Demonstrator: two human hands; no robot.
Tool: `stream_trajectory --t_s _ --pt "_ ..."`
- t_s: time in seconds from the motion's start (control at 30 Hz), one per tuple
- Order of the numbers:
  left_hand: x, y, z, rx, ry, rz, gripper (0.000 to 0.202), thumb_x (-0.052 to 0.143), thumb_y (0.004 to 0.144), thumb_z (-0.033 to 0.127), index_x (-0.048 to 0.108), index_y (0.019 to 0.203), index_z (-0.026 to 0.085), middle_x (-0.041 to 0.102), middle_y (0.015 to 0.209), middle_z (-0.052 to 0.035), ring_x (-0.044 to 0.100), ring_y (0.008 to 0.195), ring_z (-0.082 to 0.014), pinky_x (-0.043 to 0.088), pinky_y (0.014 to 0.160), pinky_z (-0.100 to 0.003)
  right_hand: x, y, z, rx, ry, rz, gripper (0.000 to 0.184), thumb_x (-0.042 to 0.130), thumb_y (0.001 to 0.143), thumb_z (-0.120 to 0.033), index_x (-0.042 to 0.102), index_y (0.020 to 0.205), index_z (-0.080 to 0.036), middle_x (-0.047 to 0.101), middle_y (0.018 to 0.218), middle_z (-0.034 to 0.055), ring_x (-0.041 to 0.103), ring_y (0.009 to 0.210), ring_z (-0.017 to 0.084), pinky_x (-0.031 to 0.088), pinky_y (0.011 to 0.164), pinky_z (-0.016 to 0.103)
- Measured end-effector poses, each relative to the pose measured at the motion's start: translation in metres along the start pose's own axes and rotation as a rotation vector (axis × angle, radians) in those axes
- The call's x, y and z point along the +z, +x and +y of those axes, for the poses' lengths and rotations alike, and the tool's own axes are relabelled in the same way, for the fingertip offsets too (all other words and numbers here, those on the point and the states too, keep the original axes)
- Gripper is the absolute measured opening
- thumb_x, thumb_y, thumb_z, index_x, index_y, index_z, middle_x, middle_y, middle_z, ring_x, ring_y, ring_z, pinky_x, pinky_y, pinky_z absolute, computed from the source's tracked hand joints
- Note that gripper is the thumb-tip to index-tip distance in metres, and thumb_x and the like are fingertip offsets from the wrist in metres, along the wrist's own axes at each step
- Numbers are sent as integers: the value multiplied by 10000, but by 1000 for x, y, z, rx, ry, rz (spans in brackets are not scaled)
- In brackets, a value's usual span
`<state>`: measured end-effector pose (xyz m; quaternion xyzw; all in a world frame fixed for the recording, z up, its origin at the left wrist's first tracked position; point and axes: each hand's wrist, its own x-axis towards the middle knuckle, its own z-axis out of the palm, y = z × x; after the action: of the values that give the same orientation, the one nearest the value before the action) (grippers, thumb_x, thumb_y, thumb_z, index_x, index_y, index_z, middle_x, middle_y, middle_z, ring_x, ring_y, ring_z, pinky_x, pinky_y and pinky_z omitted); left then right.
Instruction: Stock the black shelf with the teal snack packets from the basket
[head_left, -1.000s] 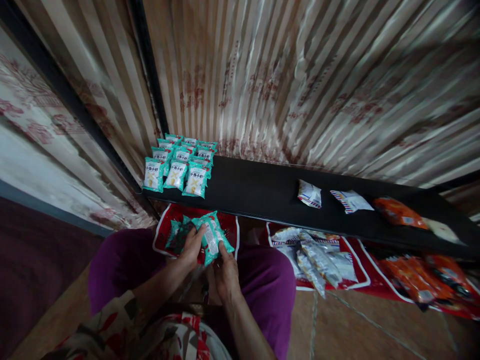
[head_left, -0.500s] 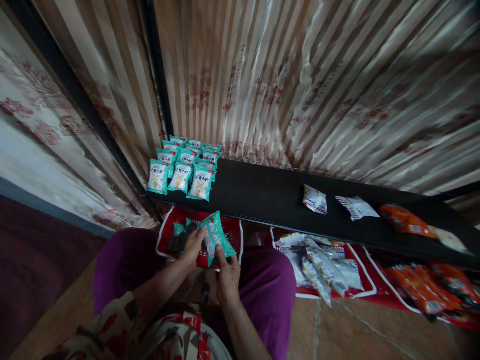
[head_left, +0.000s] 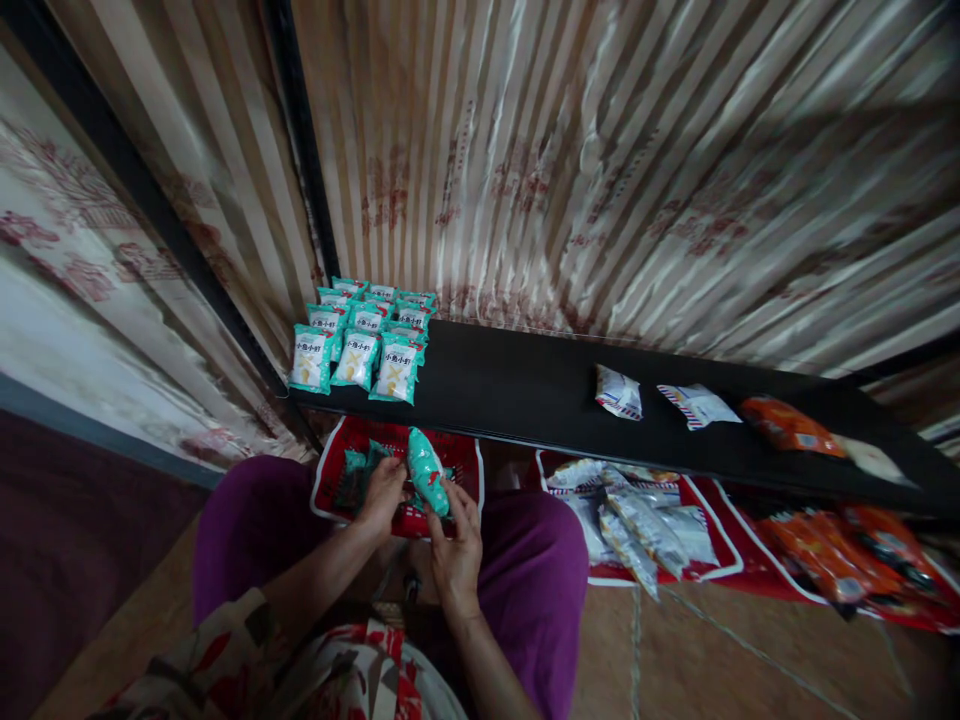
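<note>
My left hand [head_left: 382, 494] and my right hand [head_left: 454, 540] are together over a red basket [head_left: 469, 468] that rests by my knees. Both are closed round a teal snack packet [head_left: 427, 472], which stands on edge between them. More teal packets [head_left: 352, 475] lie in the basket under my left hand. On the black shelf [head_left: 517, 385] above, at its left end, several teal packets [head_left: 358, 340] stand in neat rows.
Two white striped packets [head_left: 619, 390] and orange packets [head_left: 784, 425] lie further right on the shelf. A second red basket [head_left: 716, 545] holds silver-white packets, a third [head_left: 795, 590] orange ones. A striped curtain hangs behind. I wear purple trousers [head_left: 540, 560].
The small stack of teal packets in my hands has been turned and squeezed together onto its edge. My hands have stayed over the basket.
</note>
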<state>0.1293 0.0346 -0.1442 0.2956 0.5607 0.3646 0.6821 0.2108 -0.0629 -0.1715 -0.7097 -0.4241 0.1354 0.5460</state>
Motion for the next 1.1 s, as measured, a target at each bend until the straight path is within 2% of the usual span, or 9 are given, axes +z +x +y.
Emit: stream_trajectory --t_s 0.13,0.27,0.37,0.57,0.73,0.87,0.97,1.1 --pt "-3 -8 7 -31 -71 -83 325 666 624 416 597 807 157 670 784 -42 624 690 -153 483 607 -253 -2 -3 1 -152 -149 1 448 522 791 -123 599 1203 -280 563 1155 87 528 1065 224 473 911 409" --pt "-6 -16 14 -91 -121 -130 427 676 608 474 628 871 141 695 860 -84 646 761 -189 481 610 -261 -5 -6 -5 -299 -298 -25 590 485 750 -32 546 1262 -318 529 1191 87 493 1086 233 497 866 405" --pt "-6 -19 17 -99 -124 -145 433 694 605 475 633 875 142 698 839 -75 650 758 -190 476 601 -253 -7 -9 -9 -382 -377 -56 633 484 753 -13 504 1301 -329 497 1218 95 460 1112 244 504 850 409" --pt "0 -27 25 -14 -151 -211 381 740 597 413 631 856 157 685 753 -17 645 694 -155 488 643 -240 -7 -11 -14 -486 -444 -73 625 492 795 -43 456 1336 -355 487 1226 92 447 1112 242 493 865 414" --pt "6 -30 30 -24 -127 -204 459 777 558 438 618 882 154 687 770 -29 644 673 -161 493 631 -251 -8 -13 -22 -483 -411 -119 673 469 770 -41 421 1360 -361 487 1251 87 452 1138 245 488 893 430" --pt "10 -26 31 -2 -54 -145 492 753 585 479 603 916 148 686 788 -53 641 675 -176 485 609 -263 -10 -15 -26 -454 -299 -162 673 449 704 -18 498 1309 -309 454 1303 95 443 1182 259 482 913 451" --pt "13 -24 34 31 -25 -128 483 713 629 473 605 972 152 690 824 -54 640 699 -174 477 610 -251 -11 -12 -23 -419 -228 -174 565 465 752 -49 540 1258 -289 487 1272 90 468 1165 244 486 916 429" --pt "15 -21 38 91 33 -85 467 678 650 487 613 979 162 688 798 -42 639 695 -184 474 622 -264 -6 -2 -14 -306 -174 -82 374 479 852 -141 580 1188 -270 581 1103 85 554 1027 205 509 865 374"
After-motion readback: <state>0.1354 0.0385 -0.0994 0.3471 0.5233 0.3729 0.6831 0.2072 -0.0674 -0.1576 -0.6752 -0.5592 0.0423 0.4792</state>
